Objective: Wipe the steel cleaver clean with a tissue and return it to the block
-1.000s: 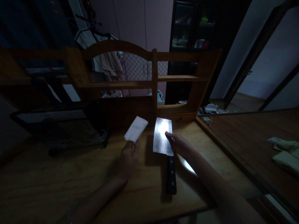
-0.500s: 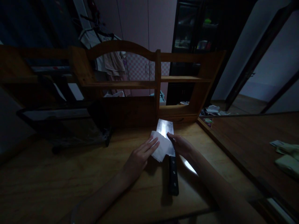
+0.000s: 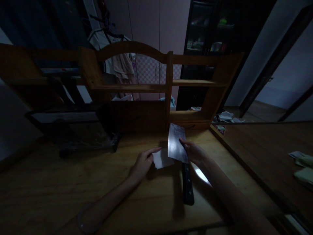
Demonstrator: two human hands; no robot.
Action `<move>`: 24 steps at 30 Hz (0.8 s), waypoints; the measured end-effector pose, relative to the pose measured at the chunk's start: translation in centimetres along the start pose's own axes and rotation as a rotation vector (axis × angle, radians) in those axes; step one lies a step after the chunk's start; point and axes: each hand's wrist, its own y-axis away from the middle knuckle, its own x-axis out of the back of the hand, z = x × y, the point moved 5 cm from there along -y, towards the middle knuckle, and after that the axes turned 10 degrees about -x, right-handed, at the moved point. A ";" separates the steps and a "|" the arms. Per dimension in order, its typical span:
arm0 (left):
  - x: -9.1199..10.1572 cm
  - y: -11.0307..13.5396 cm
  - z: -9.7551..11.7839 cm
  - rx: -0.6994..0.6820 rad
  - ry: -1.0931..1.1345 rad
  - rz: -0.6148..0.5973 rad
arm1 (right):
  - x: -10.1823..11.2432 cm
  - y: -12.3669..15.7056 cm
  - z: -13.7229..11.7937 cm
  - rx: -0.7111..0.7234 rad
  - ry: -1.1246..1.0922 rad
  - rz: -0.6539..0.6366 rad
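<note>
A kitchen cleaver [image 3: 176, 143] with a broad shiny blade and a black riveted handle is held over the wooden desk, its handle pointing toward me. My right hand [image 3: 193, 150] grips the blade by its right edge, thumb on the face and the other fingers mostly hidden behind. To the left of the blade, my left hand [image 3: 144, 160] pinches a folded white paper tissue [image 3: 161, 159] between thumb and fingers. The tissue hangs low above the desk, beside the blade; whether they touch behind it I cannot tell.
A wooden desk [image 3: 117, 192] spreads beneath my hands, with a shelf rack [image 3: 132, 88] along its back. A dark-framed object [image 3: 80, 130] stands at the left. Greenish cloth [image 3: 304, 163] lies on the brown surface at the right. The room is dim.
My left hand has drawn the tissue off the blade's face, down and to the left. The cleaver has tilted, its face now darker and fully showing. The view has shifted slightly.
</note>
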 end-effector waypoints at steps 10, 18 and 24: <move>-1.9 0.2 -1.7 0.325 0.654 0.086 | -0.4 -0.3 0.0 0.138 0.002 0.019; -3.1 0.7 -1.3 0.356 0.785 -0.048 | -1.0 -0.1 0.0 0.230 0.075 0.057; -3.1 0.3 -1.0 0.326 0.728 -0.097 | -1.6 0.5 -0.1 0.260 0.132 0.102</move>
